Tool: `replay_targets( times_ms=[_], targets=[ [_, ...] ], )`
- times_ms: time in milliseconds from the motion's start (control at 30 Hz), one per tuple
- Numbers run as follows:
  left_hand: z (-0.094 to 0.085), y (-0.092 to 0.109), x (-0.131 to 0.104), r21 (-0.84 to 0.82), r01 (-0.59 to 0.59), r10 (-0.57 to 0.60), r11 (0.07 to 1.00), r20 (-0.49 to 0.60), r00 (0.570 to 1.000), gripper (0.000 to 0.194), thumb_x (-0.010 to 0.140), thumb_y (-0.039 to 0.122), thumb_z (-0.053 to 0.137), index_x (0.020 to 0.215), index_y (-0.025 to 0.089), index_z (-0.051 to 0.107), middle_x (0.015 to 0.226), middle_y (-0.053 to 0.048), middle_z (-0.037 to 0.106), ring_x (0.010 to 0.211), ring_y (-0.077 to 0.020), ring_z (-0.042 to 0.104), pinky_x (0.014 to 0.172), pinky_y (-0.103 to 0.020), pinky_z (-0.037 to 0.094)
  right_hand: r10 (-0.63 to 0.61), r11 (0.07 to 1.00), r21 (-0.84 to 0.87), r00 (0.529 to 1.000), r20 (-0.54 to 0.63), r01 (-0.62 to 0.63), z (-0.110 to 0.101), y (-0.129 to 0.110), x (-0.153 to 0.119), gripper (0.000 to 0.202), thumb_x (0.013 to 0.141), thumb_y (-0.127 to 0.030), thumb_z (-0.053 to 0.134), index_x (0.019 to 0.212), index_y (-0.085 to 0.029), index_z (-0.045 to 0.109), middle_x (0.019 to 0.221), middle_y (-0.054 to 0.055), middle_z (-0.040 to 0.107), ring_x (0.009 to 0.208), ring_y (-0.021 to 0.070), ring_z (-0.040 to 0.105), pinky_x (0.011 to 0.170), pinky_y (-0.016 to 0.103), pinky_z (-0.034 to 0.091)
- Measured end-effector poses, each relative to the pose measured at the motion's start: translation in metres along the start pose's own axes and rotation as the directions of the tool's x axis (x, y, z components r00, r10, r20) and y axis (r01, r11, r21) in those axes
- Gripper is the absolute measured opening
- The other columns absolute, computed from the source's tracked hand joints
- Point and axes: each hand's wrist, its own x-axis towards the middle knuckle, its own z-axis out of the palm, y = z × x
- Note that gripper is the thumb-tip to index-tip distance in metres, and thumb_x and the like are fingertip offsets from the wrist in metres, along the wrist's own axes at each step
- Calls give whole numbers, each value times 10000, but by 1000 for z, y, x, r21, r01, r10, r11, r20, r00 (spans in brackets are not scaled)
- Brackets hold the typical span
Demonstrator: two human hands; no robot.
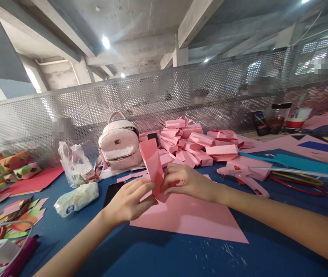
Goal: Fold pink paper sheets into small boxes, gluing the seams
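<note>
Between my two hands a folded strip of pink paper (pixel 152 157) stands upright, its open trough facing me. My left hand (pixel 130 200) pinches its lower left edge. With bent fingers, my right hand (pixel 185 181) grips the lower right side. Below them a flat sheet of pink paper (pixel 189 221) lies on the blue table (pixel 158 257). Just behind my hands is a heap of folded pink paper pieces (pixel 200 139). To the right of my right hand lies a pink hot glue gun (pixel 246 173) with a small red light and a glue stick in its back.
A pale pink backpack (pixel 120 144) stands behind my left hand. Left of it are a clear plastic bag (pixel 75 163) and a tissue pack (pixel 76 199). Colored paper scraps and a white charger (pixel 2 250) lie far left. A perforated metal screen (pixel 152 98) runs behind the table.
</note>
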Motion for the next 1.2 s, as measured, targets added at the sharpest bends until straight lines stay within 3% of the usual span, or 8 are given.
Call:
replay_targets(
  times_ms=[267,367,467,600,733,900,1067,1200],
  targets=[
    [-3,-6,-3,-100,71,-68,992,30,997,214,996,238,519,1208,222,544,1123,-71,708,999,-189,686,859,-304,552,52,989,136,999,15,-54,1,4,-1,121,914,-283,670,940,-247,783,840,6,621,802,139,592,738,252,448],
    [2,-12,-9,-145,102,-108,984,-38,993,185,985,245,551,1166,218,579,1082,-64,706,975,-184,677,862,-305,535,87,974,207,996,24,-90,4,3,-2,132,902,-240,678,973,-262,787,832,2,602,776,127,582,715,236,454],
    [6,-17,-13,-76,34,-42,997,-104,994,107,982,203,552,1046,213,637,1026,-53,683,922,-167,655,829,-292,513,156,941,298,987,31,-158,10,0,-3,165,824,-238,757,981,-279,791,831,-3,605,757,127,581,693,227,471],
    [5,-19,-12,43,-73,78,996,-115,990,122,975,152,550,984,203,660,1048,-57,645,943,-167,629,817,-291,500,208,886,419,978,21,-197,17,-2,-2,196,778,-202,783,962,-267,793,917,5,681,830,148,640,766,247,508],
    [5,-18,-13,37,-64,67,997,-104,992,85,966,160,571,990,201,641,1048,-57,649,949,-173,625,831,-299,502,236,890,412,970,-53,-194,21,-2,0,136,765,-203,790,893,-248,802,844,4,707,777,150,639,723,251,501],
    [6,-16,-13,-101,88,-98,991,-98,990,94,978,241,562,1062,203,582,979,-49,687,891,-171,659,816,-288,523,228,931,311,970,-88,-190,23,-3,1,114,764,-164,771,847,-238,800,811,8,707,783,158,620,725,268,463],
    [0,-10,-7,-73,-6,2,997,-61,998,180,972,167,548,1149,192,567,1027,-69,716,965,-201,687,842,-313,545,237,922,328,970,-60,-205,22,-3,2,76,761,-205,759,824,-225,794,774,14,661,724,153,605,647,253,454],
    [-2,-9,-6,-69,-19,15,997,-60,998,215,966,177,563,1178,206,560,1049,-67,717,967,-199,692,839,-316,560,283,870,425,959,-20,-248,22,-3,3,63,765,-229,752,814,-209,787,817,27,719,747,164,642,693,267,490]
  ],
)
